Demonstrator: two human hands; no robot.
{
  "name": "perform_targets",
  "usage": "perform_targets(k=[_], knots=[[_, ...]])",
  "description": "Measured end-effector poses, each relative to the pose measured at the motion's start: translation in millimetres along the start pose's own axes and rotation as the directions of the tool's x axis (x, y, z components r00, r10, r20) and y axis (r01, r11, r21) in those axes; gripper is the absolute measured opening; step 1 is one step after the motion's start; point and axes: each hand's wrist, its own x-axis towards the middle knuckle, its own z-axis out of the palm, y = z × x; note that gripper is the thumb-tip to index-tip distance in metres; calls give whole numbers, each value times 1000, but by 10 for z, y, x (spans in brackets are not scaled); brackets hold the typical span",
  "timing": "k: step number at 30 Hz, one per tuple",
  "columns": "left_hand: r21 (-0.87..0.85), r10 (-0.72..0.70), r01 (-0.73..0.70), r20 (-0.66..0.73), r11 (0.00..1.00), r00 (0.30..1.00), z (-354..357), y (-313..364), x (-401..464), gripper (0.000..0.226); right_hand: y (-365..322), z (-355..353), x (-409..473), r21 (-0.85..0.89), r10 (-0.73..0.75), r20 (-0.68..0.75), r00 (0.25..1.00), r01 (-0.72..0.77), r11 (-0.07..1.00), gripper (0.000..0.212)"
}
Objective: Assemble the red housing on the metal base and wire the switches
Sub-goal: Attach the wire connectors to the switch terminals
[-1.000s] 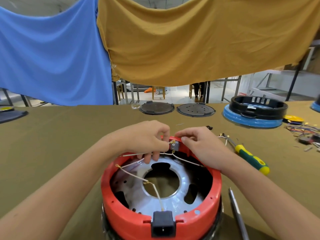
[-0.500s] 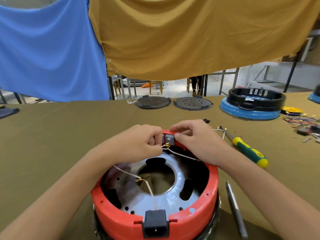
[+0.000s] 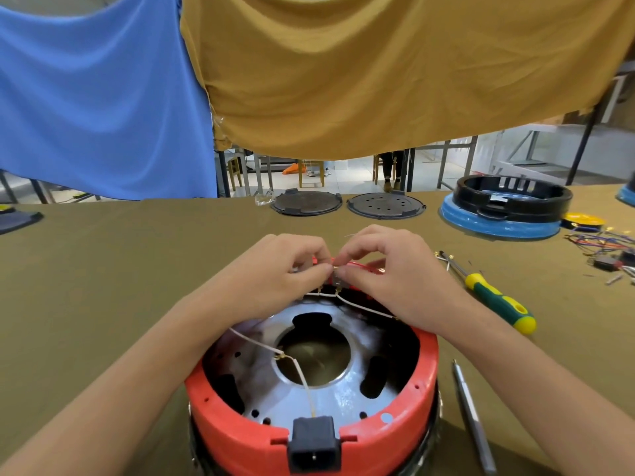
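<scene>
Two bare forearms enter from the bottom corners, no sleeves visible on either. Left hand (image 3: 285, 269) bare: no glove, ring, watch or wristband seen. Right hand (image 3: 391, 269) also bare: no glove, no jewellery, wrist uncovered. Fingernails short and unpainted where visible on the right hand's fingers (image 3: 347, 250). No tattoos, tape, bandages or markings on either arm. Upper arms and clothing out of view, so what is worn above the forearm can't be told.

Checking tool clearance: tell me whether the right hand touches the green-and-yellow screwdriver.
Apart. The head view shows bare tablecloth between the right hand and the screwdriver.
</scene>
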Motion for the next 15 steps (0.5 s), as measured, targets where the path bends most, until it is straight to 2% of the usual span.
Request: perform_targets(k=[3, 5, 8, 10, 12, 15], knots=[[51, 26, -24, -43, 998, 999, -10, 11, -9, 10, 10, 11, 8, -27, 10, 14, 1000, -10, 1000, 7], [156, 74, -62, -74, 986, 995, -25, 32, -23, 2, 14, 14, 23, -44, 36, 23, 999, -35, 998, 9], [426, 231, -181, -68, 886, 971, -34, 65, -29, 9, 13, 7, 31, -42, 75, 64, 995, -72, 996, 12], [504, 322, -251, -57, 827, 945, -39, 82, -26, 15, 7, -3, 31, -26, 93, 101, 991, -91, 996, 14], [503, 333, -267, -43, 822, 942, -35, 81, -20, 16, 7, -13, 27, 11, 116, 122, 986, -119, 993, 17], [367, 230, -195, -54, 910, 972, -27, 54, -16, 10, -7, -27, 19, 115, 172, 87, 981, -181, 977, 22]])
